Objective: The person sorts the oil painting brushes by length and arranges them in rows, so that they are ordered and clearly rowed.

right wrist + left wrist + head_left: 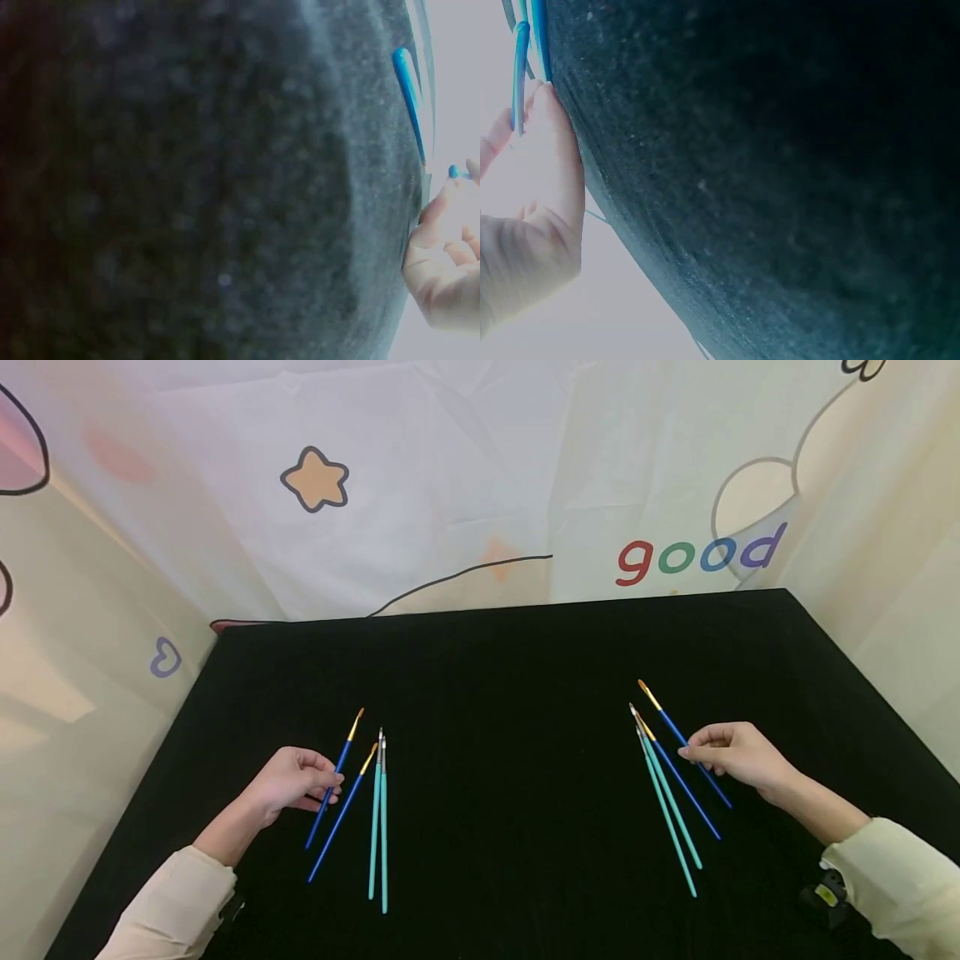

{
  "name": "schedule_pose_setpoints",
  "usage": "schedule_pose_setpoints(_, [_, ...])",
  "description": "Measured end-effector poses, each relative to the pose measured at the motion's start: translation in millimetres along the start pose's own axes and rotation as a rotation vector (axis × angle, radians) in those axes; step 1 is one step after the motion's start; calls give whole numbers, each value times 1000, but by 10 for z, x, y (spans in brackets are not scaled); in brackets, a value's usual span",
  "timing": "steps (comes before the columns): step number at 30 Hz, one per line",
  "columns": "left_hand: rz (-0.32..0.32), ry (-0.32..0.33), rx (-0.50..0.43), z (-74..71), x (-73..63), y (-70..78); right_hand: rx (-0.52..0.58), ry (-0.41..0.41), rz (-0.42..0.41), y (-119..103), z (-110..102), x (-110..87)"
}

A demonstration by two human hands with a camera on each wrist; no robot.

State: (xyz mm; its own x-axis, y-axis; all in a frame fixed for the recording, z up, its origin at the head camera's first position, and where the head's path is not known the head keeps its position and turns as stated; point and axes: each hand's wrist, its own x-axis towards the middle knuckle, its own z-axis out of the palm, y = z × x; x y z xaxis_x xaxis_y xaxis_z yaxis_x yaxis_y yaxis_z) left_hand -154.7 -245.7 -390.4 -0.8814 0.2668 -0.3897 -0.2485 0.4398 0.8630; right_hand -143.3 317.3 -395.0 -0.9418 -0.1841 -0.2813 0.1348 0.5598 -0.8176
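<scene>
On the left in the head view, my left hand (300,781) pinches a blue paintbrush (348,742) between thumb and fingers, its gold-collared tip pointing away from me. Just right of it lie another blue paintbrush (339,822) and two teal paintbrushes (373,835), close together. Across the table my right hand (738,753) pinches a blue paintbrush (670,722), slanting with its bristles to the upper left; fingers cover part of its handle. Beside that brush, a second blue paintbrush (686,787) and two teal paintbrushes (663,810) lie with their tips bunched.
A black cloth (510,760) covers the table. Behind it hangs a pale printed curtain (480,477) with a star and the word "good". A small dark device (828,893) sits under the right sleeve. Both wrist views show mostly dark cloth.
</scene>
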Motion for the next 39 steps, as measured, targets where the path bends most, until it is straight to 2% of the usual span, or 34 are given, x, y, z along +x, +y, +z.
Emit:
schedule_pose_setpoints(7, [8, 9, -52, -1, -16, 16, 14, 32, -29, -16, 31, -18])
schedule_pose_setpoints(13, [14, 19, -83, 13, -12, 21, -1, 103, -66, -25, 60, -34])
schedule_pose_setpoints(22, [29, 48, -121, 14, -3, 68, -21, 214, -59, -57, 85, -46])
schedule_pose_setpoints(30, [62, 115, -151, 40, 4, 121, -9, 256, -48, -85, 118, -65])
schedule_pose_setpoints(39, [97, 149, -161, 33, 10, 191, -19, 271, -66, -106, 140, -35])
